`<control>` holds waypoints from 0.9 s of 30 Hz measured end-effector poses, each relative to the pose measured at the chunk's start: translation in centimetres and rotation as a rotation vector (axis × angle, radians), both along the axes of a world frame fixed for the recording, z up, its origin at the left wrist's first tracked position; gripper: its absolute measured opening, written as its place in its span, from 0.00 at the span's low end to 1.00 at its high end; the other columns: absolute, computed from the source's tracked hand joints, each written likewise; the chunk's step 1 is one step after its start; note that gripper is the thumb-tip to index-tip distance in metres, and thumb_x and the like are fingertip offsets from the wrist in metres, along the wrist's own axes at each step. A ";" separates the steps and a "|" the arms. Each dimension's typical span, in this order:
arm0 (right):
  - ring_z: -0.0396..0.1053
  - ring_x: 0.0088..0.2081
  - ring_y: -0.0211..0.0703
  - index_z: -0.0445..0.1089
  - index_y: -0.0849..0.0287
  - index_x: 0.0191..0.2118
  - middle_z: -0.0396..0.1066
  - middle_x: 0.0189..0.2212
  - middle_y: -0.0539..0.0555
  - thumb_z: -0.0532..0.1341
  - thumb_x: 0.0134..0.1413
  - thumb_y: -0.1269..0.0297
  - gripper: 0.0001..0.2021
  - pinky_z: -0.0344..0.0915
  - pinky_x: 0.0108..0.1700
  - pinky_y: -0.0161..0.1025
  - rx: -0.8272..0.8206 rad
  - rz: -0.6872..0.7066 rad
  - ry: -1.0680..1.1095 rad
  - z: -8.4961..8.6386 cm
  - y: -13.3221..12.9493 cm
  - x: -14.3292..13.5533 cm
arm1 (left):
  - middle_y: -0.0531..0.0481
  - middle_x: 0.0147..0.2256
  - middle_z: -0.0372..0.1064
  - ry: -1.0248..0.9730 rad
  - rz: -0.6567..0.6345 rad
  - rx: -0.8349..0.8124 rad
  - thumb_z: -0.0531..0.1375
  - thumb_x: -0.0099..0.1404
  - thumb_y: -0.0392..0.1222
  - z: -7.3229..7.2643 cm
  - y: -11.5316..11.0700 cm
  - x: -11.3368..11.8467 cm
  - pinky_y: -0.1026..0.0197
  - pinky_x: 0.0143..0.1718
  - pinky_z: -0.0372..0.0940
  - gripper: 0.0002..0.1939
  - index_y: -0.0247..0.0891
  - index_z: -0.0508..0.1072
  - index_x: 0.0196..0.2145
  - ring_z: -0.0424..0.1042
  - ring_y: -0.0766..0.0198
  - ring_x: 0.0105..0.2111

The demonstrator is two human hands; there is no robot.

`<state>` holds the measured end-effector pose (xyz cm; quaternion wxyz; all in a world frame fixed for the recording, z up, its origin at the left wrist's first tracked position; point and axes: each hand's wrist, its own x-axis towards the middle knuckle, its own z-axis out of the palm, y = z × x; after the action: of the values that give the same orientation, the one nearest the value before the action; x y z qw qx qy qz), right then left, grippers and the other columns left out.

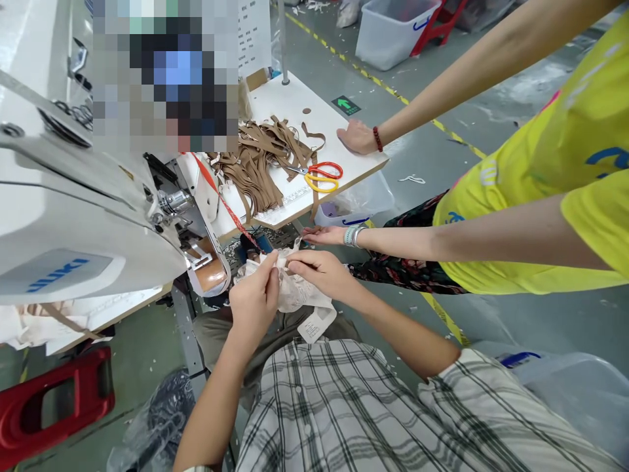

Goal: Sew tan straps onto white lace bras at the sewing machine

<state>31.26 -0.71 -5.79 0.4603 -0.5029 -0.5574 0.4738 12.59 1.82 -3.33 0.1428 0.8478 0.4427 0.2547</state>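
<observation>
A thin white garment (295, 292), bunched up and lacy-looking, hangs above my lap. My left hand (255, 295) pinches its upper edge between thumb and fingers. Close beside it, my right hand (322, 272) grips the same cloth, fingertips almost touching those of the left. A white printed label (314, 324) dangles below the cloth. Just beyond my right hand, a co-worker's open hand (324, 235) reaches toward the garment; whether it touches the cloth I cannot tell. The garment's shape is lost in its folds.
At left stands a white sewing machine (93, 229). Brown straps (258, 160) and red-and-yellow scissors (322, 176) lie on the white table (344, 164), where the co-worker's other hand (361, 136) rests. A red stool (54, 410) and plastic bins (393, 36) stand on the floor.
</observation>
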 end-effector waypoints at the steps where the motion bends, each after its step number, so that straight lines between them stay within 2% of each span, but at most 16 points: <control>1: 0.69 0.38 0.42 0.75 0.57 0.40 0.75 0.37 0.53 0.58 0.63 0.51 0.15 0.63 0.40 0.37 -0.034 -0.016 0.053 -0.1 0.1 0.0 | 0.51 0.26 0.74 -0.020 0.033 -0.051 0.53 0.73 0.43 0.0 0.0 0.0 0.66 0.27 0.58 0.18 0.39 0.73 0.56 0.68 0.68 0.23; 4: 0.60 0.24 0.35 0.71 0.59 0.39 0.70 0.26 0.50 0.57 0.62 0.48 0.18 0.58 0.29 0.34 -0.182 -0.079 0.352 -0.5 0.7 -0.2 | 0.57 0.21 0.66 -0.097 0.094 -0.191 0.54 0.72 0.47 0.2 0.0 -0.1 0.67 0.25 0.57 0.17 0.38 0.73 0.53 0.63 0.69 0.20; 6: 0.57 0.22 0.32 0.68 0.58 0.40 0.71 0.25 0.49 0.58 0.62 0.47 0.17 0.55 0.27 0.32 -0.232 -0.094 0.507 -0.5 1.0 -0.4 | 0.57 0.21 0.66 -0.097 0.062 -0.218 0.55 0.71 0.46 0.6 -0.1 -0.1 0.67 0.24 0.57 0.15 0.38 0.74 0.50 0.63 0.69 0.19; 8: 0.63 0.26 0.34 0.67 0.59 0.40 0.73 0.29 0.51 0.60 0.60 0.49 0.16 0.59 0.31 0.33 -0.195 -0.068 0.469 -0.3 1.0 -0.5 | 0.54 0.25 0.73 -0.052 -0.001 -0.151 0.54 0.72 0.44 1.0 -0.1 -0.1 0.67 0.26 0.58 0.15 0.40 0.75 0.51 0.65 0.69 0.20; 10: 0.66 0.30 0.36 0.68 0.59 0.37 0.72 0.28 0.50 0.60 0.61 0.50 0.15 0.60 0.34 0.34 -0.138 -0.048 0.315 0.2 0.8 -0.4 | 0.50 0.30 0.78 0.009 -0.048 -0.020 0.54 0.72 0.42 1.3 0.1 -0.2 0.67 0.27 0.59 0.17 0.42 0.75 0.54 0.69 0.68 0.22; 13: 0.61 0.26 0.34 0.69 0.59 0.34 0.66 0.24 0.47 0.59 0.62 0.50 0.16 0.56 0.30 0.34 -0.095 -0.046 0.166 0.7 0.5 -0.4 | 0.49 0.29 0.78 0.076 -0.088 0.137 0.53 0.72 0.40 1.2 0.2 -0.2 0.66 0.28 0.58 0.18 0.41 0.75 0.55 0.71 0.66 0.24; 15: 0.59 0.26 0.33 0.69 0.59 0.33 0.64 0.23 0.47 0.58 0.62 0.51 0.16 0.55 0.30 0.34 -0.092 -0.057 0.185 0.7 0.6 -0.5 | 0.49 0.26 0.77 0.096 -0.125 0.187 0.52 0.72 0.39 0.8 0.1 -0.3 0.65 0.28 0.58 0.17 0.40 0.75 0.54 0.71 0.66 0.24; 19: 0.61 0.26 0.33 0.69 0.58 0.39 0.70 0.28 0.49 0.60 0.59 0.50 0.15 0.57 0.29 0.32 -0.250 -0.069 0.533 -0.1 1.0 -0.8 | 0.50 0.24 0.75 0.136 -0.171 0.232 0.52 0.72 0.38 -0.5 -0.6 -0.1 0.65 0.27 0.56 0.18 0.38 0.73 0.56 0.70 0.67 0.22; 21: 0.63 0.26 0.33 0.67 0.58 0.42 0.75 0.32 0.51 0.61 0.58 0.51 0.15 0.58 0.27 0.32 -0.294 -0.069 0.619 -0.4 1.2 -1.0 | 0.49 0.25 0.75 0.182 -0.160 0.222 0.52 0.73 0.39 -1.2 -0.8 0.0 0.64 0.26 0.55 0.19 0.39 0.72 0.58 0.70 0.66 0.22; 24: 0.67 0.24 0.32 0.65 0.57 0.41 0.78 0.39 0.55 0.58 0.62 0.53 0.12 0.58 0.26 0.32 -0.246 -0.083 0.480 -0.5 1.1 -1.2 | 0.49 0.25 0.74 0.224 -0.140 0.175 0.51 0.73 0.40 -2.0 -1.0 -0.1 0.64 0.24 0.54 0.21 0.39 0.70 0.60 0.69 0.66 0.22; 27: 0.68 0.22 0.31 0.63 0.57 0.40 0.78 0.41 0.56 0.55 0.64 0.55 0.11 0.58 0.24 0.31 -0.240 -0.078 0.390 -0.5 0.9 -1.4 | 0.49 0.26 0.74 0.187 -0.111 0.162 0.52 0.73 0.40 -2.4 -1.2 -0.2 0.64 0.25 0.54 0.21 0.39 0.69 0.60 0.69 0.66 0.23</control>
<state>29.85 0.17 -6.29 0.5142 -0.4741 -0.3778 0.6068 12.34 0.64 -5.73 0.0457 0.8999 0.3842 0.2012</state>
